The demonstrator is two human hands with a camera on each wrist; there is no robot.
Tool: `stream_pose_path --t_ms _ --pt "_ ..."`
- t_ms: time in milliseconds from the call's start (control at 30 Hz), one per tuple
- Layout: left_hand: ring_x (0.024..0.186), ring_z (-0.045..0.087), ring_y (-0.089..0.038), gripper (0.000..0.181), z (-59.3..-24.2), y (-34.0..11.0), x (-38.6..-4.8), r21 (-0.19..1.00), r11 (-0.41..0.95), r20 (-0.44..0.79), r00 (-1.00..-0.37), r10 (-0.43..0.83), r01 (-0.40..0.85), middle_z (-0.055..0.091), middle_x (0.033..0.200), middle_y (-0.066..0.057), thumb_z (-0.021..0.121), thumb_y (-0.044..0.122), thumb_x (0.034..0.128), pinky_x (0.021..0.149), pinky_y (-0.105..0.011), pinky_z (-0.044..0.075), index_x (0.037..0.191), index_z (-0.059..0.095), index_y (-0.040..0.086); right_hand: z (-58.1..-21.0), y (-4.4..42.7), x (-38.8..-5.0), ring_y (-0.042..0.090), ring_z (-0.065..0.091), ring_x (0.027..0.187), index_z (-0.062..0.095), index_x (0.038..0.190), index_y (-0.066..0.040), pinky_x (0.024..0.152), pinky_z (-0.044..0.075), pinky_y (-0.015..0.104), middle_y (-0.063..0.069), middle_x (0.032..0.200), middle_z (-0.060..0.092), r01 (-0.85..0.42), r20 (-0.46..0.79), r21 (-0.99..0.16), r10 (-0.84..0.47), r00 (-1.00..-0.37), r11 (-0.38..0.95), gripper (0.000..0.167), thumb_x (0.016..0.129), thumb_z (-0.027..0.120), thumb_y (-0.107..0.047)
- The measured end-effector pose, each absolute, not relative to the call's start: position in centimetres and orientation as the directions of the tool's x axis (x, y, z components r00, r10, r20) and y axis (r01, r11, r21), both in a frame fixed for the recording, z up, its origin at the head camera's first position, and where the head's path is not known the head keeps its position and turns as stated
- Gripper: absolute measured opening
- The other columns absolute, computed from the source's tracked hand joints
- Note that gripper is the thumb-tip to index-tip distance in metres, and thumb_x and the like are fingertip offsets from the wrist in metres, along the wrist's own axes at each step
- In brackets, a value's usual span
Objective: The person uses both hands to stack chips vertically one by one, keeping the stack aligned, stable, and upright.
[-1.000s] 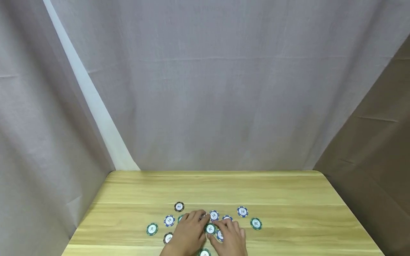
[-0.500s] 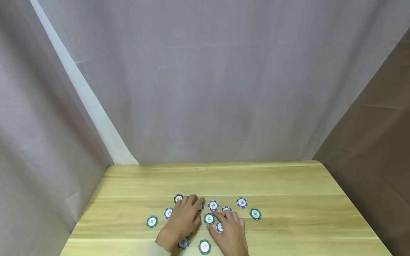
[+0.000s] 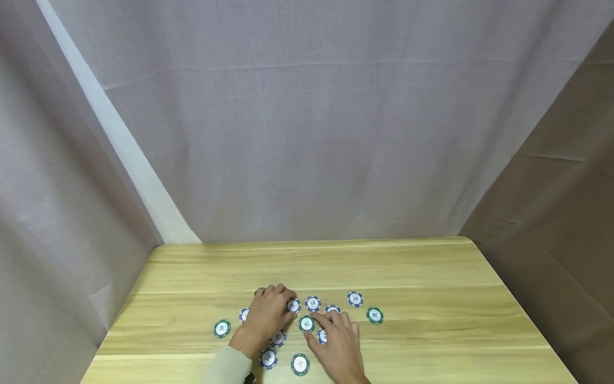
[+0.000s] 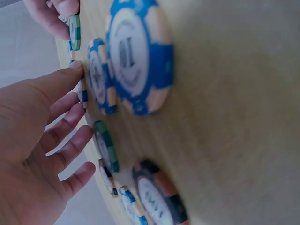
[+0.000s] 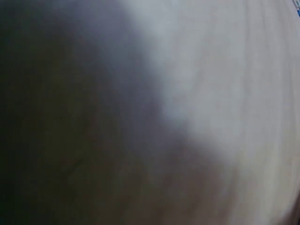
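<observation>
Table (image 3: 431, 298): smooth wood grain, faint sheen. Chips (image 3: 307, 324) look like smooth plastic with matt, papery centres (image 4: 130, 52). Far drape (image 3: 312, 149) and right drape (image 3: 561, 202) matt, creased cloth; sleeve (image 3: 227, 367), near left, matt cloth too.

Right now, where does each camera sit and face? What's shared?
Head-worn: looks forward and down at wooden table; left hand, right hand show.
Left-wrist-worn: looks across round blue-and-white chips; both hands show.
Right-wrist-worn: looks at blurred table; body indistinct.
Shared, head and left wrist: both hands, chips.

head: high, forward-down | left wrist: low, close, tilted | right wrist: close, blurred | head+left share chips (image 3: 268, 358)
</observation>
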State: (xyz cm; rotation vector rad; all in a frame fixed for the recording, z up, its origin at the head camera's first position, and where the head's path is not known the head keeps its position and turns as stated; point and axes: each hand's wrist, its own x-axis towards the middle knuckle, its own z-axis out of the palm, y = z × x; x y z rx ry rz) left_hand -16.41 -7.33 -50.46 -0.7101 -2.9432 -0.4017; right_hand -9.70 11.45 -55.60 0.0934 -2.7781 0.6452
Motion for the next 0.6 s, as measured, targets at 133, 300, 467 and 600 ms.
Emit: stream_pose_path --t_ms 133,300,467,600 --pt "0.110 0.066 -0.026 0.035 -50.68 -7.46 -16.23 0.234 0.853 0.159 -0.884 0.439 0.466 0.072 0.117 -0.003 0.083 0.033 0.0901 0.105 -0.055 0.047 0.119 0.074 0.016 -55.73 11.10 -9.63 0.008 0.043 0.091 0.076 0.124 -0.031 0.077 0.028 0.033 -0.014 0.101 0.058 -0.130 0.306 -0.417 0.004 -0.952 0.900 0.044 0.085 0.081 -0.050" --pt "0.108 0.066 -0.025 0.033 -50.91 -7.74 -16.20 0.145 0.841 0.167 -0.851 0.499 0.521 0.071 0.114 -0.005 0.079 0.034 0.0944 0.101 -0.048 0.051 0.119 0.073 0.012 -55.70 10.86 -9.51 0.009 0.043 0.091 0.076 0.124 -0.030 0.076 0.028 0.033 -0.012 0.102 0.058 -0.128 0.298 -0.413 0.000 -0.955 0.902 0.043 0.086 0.079 -0.050" --pt "0.093 0.063 -0.018 0.033 -51.07 -7.83 -16.61 0.174 0.804 0.166 -0.822 0.545 0.568 0.068 0.100 -0.002 0.078 0.030 0.0881 0.088 -0.038 0.056 0.112 0.074 0.009 -55.69 11.10 -9.43 0.009 0.042 0.091 0.075 0.124 -0.028 0.076 0.027 0.033 -0.013 0.100 0.056 -0.140 0.306 -0.399 -0.012 -0.952 0.906 0.044 0.087 0.078 -0.050" --pt "0.088 0.062 -0.014 0.037 -51.03 -7.66 -16.60 0.275 0.763 0.179 -0.811 0.557 0.585 0.067 0.098 0.001 0.080 0.027 0.0790 0.079 -0.030 0.057 0.111 0.075 0.008 -55.70 11.39 -9.52 0.008 0.038 0.089 0.075 0.123 -0.028 0.076 0.026 0.032 -0.015 0.094 0.051 -0.154 0.328 -0.401 -0.015 -0.945 0.903 0.043 0.085 0.079 -0.048"
